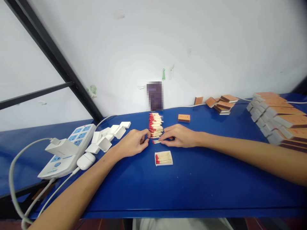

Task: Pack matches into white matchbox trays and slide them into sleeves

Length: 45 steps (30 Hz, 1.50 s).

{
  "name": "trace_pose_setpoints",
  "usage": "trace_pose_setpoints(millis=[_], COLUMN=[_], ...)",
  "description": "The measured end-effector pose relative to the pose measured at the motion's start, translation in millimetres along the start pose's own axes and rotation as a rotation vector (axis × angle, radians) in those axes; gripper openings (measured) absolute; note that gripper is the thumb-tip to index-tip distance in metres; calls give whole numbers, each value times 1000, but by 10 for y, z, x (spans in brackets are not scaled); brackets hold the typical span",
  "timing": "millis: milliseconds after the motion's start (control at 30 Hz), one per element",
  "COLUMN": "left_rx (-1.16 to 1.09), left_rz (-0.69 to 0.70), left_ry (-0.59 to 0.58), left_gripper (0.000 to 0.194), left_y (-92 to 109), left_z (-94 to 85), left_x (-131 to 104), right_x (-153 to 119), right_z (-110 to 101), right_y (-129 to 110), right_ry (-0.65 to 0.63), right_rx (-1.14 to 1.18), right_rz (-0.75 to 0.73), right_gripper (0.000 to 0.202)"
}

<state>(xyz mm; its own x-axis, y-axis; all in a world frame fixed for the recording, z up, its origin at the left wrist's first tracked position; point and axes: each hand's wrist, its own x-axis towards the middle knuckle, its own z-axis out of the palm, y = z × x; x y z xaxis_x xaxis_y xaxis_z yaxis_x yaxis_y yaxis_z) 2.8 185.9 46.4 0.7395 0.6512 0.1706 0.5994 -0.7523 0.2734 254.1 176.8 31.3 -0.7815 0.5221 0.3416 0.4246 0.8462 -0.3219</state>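
A long pile of red-headed matches (pixel 156 124) lies on the blue table, heads to the left. At its near end, a few matches (pixel 156 141) lie apart from the rest. My right hand (pixel 178 135) has its thumb and fingertips closed on the plain ends of these few matches. My left hand (pixel 135 142) is at the red-head side, index fingertip by the pile's edge, thumb and index apart with nothing visible between them. Nearer to me sits a white matchbox tray (pixel 171 158) partly filled with matches, heads left. An orange matchbox cover (pixel 184 118) lies beyond my right hand.
Several white empty trays (pixel 105 144) are heaped on the left, beside a power strip (pixel 83 135) with a charger, cables and a white earbud case (pixel 86 161). Orange matchboxes (pixel 224 104) lie at the back right. A large matchbox stack (pixel 283 116) stands far right, near my right arm.
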Motion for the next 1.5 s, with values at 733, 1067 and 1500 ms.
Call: trace_pose_setpoints(millis=[733, 1067, 1500], left_rx=[17, 11, 80], left_rz=[25, 35, -43], left_ry=[3, -5, 28], left_gripper=[18, 22, 14], left_y=[6, 9, 13], left_z=[6, -1, 2], left_x=[-8, 0, 1], right_x=[4, 8, 11], right_z=[14, 14, -4], right_y=[-18, -4, -13], right_ry=[16, -10, -21], right_rx=[-43, -10, 0], right_rz=[28, 50, 31], right_gripper=[29, 26, 25])
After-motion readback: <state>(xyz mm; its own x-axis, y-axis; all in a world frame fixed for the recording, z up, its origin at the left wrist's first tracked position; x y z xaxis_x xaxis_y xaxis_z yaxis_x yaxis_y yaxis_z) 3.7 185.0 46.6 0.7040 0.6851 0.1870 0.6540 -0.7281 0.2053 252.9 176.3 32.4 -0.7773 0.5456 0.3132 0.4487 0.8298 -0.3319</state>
